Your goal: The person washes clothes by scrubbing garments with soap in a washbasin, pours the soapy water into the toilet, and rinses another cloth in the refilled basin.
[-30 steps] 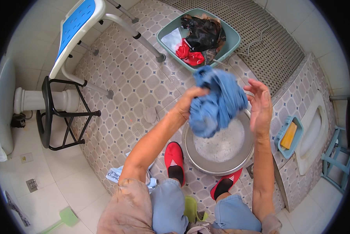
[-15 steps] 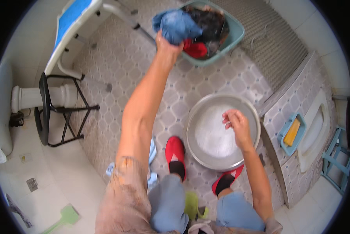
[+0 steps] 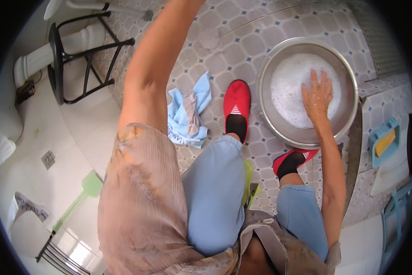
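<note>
A round metal basin (image 3: 266, 87) holds whitish, sudsy water (image 3: 286, 85) on the tiled floor in front of my right foot. My right hand (image 3: 318, 95) is spread, palm down, at the suds, with nothing in its fingers; whether it touches the water is hard to tell. My left forearm (image 3: 162, 46) stretches up past the top edge, so that hand and whatever it holds are out of sight. Between my left arm and left red shoe (image 3: 237, 101) lies a crumpled light blue cloth (image 3: 176, 110) with a grey-brown cloth strip (image 3: 191, 114) on it.
To the right, a blue soap dish (image 3: 378, 158) holds a yellow bar (image 3: 385, 143). A raised tiled ledge (image 3: 375, 103) runs beside the basin. A black-framed stool (image 3: 91, 57) stands far left. A green fly swatter (image 3: 91, 184) lies lower left.
My left hand, which held a blue cloth at a tub of laundry, has left the picture. My right hand has gone from half-curled to spread over the suds. The view has shifted; the tub is gone.
</note>
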`<action>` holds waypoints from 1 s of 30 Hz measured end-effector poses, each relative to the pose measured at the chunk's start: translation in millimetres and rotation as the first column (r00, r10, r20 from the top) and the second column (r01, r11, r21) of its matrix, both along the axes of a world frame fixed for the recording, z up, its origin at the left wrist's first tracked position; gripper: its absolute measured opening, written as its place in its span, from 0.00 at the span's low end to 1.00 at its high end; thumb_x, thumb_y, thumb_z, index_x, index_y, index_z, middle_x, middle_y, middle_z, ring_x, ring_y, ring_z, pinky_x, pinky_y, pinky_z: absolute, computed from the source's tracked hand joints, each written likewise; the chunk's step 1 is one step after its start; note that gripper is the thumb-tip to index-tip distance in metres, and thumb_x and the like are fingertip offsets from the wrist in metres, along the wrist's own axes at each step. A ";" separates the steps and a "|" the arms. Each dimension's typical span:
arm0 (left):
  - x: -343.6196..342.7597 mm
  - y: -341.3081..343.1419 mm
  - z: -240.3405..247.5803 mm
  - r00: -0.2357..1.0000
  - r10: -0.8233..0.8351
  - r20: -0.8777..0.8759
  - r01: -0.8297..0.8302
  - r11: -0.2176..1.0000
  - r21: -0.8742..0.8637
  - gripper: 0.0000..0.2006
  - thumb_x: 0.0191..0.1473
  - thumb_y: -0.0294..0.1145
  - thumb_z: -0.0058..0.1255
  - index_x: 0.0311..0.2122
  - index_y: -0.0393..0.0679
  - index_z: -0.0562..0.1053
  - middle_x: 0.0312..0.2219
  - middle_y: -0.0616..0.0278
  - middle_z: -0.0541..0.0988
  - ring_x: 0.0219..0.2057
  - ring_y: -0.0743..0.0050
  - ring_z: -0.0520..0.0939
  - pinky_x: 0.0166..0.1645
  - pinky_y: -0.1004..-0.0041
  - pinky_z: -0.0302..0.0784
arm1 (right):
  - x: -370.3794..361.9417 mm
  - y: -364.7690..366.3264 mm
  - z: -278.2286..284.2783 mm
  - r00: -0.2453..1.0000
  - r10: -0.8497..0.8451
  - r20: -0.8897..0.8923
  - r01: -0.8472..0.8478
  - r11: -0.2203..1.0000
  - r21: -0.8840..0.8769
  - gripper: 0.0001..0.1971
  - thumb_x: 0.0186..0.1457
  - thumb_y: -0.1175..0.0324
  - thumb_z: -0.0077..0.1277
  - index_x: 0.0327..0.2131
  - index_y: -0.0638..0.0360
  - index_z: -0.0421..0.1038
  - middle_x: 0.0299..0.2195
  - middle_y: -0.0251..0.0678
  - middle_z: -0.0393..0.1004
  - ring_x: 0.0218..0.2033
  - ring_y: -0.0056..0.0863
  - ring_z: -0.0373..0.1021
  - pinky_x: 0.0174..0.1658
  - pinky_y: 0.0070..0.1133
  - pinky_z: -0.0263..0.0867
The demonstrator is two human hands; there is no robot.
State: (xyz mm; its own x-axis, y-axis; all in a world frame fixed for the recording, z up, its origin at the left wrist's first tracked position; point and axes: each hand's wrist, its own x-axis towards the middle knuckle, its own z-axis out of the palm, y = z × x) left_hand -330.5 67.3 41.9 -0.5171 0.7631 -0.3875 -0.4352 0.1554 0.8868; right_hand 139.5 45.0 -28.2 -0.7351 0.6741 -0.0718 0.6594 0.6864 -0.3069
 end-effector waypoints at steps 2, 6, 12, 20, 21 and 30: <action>4.1 -61.8 -25.7 1.000 0.013 -0.002 -0.013 0.988 -0.155 0.27 0.51 0.42 0.48 0.53 0.38 0.62 0.43 0.49 0.73 0.39 0.58 0.78 0.38 0.67 0.77 | -1.4 -12.4 -7.9 0.983 -0.007 0.185 0.006 1.000 0.006 0.27 0.51 0.61 0.51 0.55 0.52 0.60 0.62 0.44 0.48 0.60 0.52 0.46 0.55 0.51 0.49; 35.6 -188.5 -35.2 0.613 -0.674 -0.412 0.009 0.528 -0.849 0.21 0.47 0.52 0.48 0.41 0.49 0.71 0.33 0.55 0.78 0.35 0.59 0.79 0.38 0.66 0.75 | -10.5 -13.1 -0.7 0.859 0.221 0.462 -0.280 0.958 0.062 0.30 0.50 0.56 0.52 0.57 0.49 0.59 0.62 0.45 0.46 0.62 0.49 0.42 0.55 0.56 0.44; 100.2 -344.1 -4.0 0.622 -0.777 -0.099 0.011 0.135 -0.991 0.36 0.42 0.70 0.45 0.11 0.40 0.72 0.11 0.56 0.74 0.16 0.66 0.77 0.25 0.67 0.72 | -0.7 14.3 -17.7 0.906 0.170 0.388 -0.165 0.985 -0.046 0.32 0.50 0.52 0.50 0.59 0.47 0.56 0.63 0.40 0.47 0.64 0.47 0.41 0.58 0.54 0.38; 166.3 -373.3 -5.6 0.524 -0.697 -0.489 -0.222 0.443 -0.869 0.19 0.41 0.48 0.55 0.20 0.38 0.74 0.18 0.51 0.77 0.20 0.59 0.78 0.28 0.64 0.72 | -0.9 -4.7 -21.4 0.716 0.616 0.329 -0.572 0.787 -0.232 0.30 0.52 0.64 0.43 0.61 0.46 0.52 0.62 0.48 0.47 0.64 0.46 0.42 0.63 0.45 0.36; 166.9 -348.1 -2.3 0.624 -0.513 -0.589 -0.279 0.558 -0.781 0.14 0.41 0.40 0.55 0.19 0.38 0.73 0.19 0.52 0.77 0.21 0.56 0.78 0.28 0.64 0.72 | 4.1 3.4 -19.8 0.937 0.328 0.117 -0.250 0.867 -0.431 0.30 0.51 0.63 0.44 0.60 0.40 0.54 0.62 0.47 0.48 0.63 0.46 0.43 0.62 0.46 0.38; 82.4 -221.6 -56.5 0.463 -0.249 -0.851 -0.366 0.820 -0.440 0.10 0.43 0.35 0.59 0.27 0.41 0.74 0.20 0.59 0.77 0.22 0.72 0.78 0.27 0.72 0.73 | -9.4 -11.5 -29.8 0.977 0.199 0.079 -0.200 0.980 0.003 0.24 0.48 0.65 0.50 0.51 0.52 0.64 0.59 0.41 0.56 0.56 0.46 0.53 0.53 0.46 0.53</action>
State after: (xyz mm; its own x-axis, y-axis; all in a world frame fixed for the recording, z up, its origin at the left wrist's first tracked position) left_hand -248.1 -154.3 -14.6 -0.8316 0.5553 -0.0073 0.4575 0.6926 0.5577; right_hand 130.1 33.6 -58.0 -0.8474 0.5153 -0.1279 0.5303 0.8097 -0.2514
